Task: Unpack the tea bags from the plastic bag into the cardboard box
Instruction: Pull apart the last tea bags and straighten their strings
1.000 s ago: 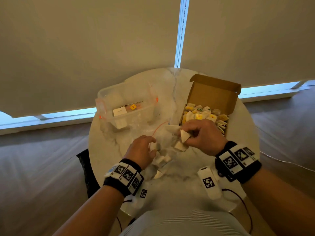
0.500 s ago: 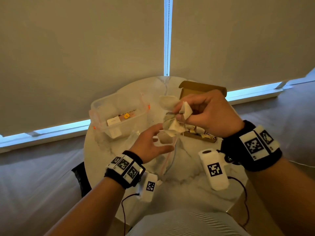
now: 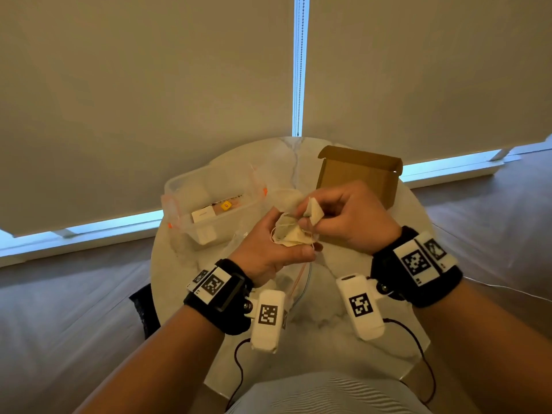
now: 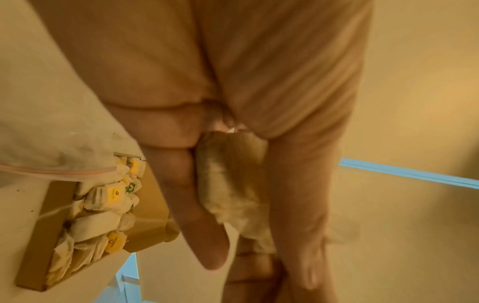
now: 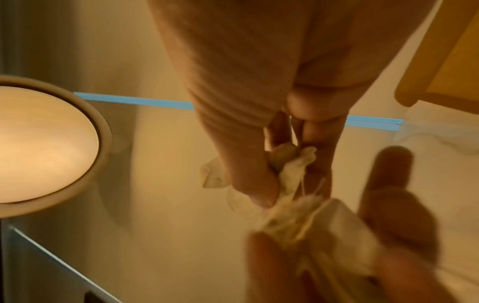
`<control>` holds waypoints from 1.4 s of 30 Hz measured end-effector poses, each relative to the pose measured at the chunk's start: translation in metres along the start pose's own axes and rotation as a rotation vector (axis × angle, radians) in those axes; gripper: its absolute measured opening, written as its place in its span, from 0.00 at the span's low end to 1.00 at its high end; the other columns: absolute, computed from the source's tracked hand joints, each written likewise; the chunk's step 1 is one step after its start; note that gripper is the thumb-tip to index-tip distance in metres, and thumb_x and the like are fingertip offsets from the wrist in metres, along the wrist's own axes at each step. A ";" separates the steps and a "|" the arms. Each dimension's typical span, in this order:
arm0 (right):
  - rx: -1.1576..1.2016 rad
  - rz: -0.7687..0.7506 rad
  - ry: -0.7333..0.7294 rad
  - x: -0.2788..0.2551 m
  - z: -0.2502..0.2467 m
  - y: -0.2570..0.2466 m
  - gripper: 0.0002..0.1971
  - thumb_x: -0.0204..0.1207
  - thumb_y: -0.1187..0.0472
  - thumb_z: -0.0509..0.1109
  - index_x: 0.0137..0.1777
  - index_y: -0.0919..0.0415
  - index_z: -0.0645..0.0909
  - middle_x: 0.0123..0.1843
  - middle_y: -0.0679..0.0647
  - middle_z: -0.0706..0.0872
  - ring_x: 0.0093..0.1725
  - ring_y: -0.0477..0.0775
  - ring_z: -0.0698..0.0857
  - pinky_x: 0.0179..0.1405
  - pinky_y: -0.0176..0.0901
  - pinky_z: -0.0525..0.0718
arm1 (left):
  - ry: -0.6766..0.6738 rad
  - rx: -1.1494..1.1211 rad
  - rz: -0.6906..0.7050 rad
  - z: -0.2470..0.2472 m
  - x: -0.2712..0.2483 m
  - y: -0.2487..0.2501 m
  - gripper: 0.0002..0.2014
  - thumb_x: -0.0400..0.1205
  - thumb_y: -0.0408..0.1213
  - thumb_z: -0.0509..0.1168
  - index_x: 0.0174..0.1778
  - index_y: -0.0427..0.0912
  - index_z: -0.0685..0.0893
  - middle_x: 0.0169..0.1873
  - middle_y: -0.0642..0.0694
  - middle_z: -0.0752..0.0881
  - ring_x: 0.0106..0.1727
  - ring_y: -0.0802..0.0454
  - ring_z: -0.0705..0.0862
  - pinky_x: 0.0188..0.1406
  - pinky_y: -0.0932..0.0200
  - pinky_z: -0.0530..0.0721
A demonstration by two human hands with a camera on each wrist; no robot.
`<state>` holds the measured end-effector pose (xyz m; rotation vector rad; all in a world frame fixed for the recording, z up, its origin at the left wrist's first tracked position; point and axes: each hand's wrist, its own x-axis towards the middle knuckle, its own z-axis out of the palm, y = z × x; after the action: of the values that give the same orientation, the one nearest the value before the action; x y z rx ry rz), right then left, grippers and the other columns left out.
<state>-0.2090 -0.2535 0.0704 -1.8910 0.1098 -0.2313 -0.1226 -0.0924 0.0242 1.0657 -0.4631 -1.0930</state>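
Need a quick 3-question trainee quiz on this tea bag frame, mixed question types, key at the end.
1. True or false: the cardboard box already has tea bags in it.
2. Which hand holds tea bags? A) only the left hand B) only the right hand C) both
3. Fill in: the clear plastic tub stands on the ___ side of the table, as the person sees it.

Key
1. True: the left wrist view shows the box packed with tea bags with yellow tags.
2. C: both hands grip the tangled clump of bags and strings, held above the table.
3. Left; the box is on the right.
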 end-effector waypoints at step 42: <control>-0.217 0.142 0.107 0.018 0.043 0.049 0.11 0.81 0.57 0.68 0.41 0.60 0.88 0.34 0.50 0.86 0.33 0.44 0.81 0.35 0.43 0.77 | 0.444 0.327 -0.044 -0.029 0.009 -0.010 0.08 0.74 0.23 0.75 0.47 0.35 0.87 0.37 0.40 0.88 0.38 0.48 0.88 0.38 0.56 0.87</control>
<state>-0.1801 -0.2335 0.0126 -2.0755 0.3531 -0.2307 -0.1017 -0.0881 0.0007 1.5683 -0.2649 -0.7984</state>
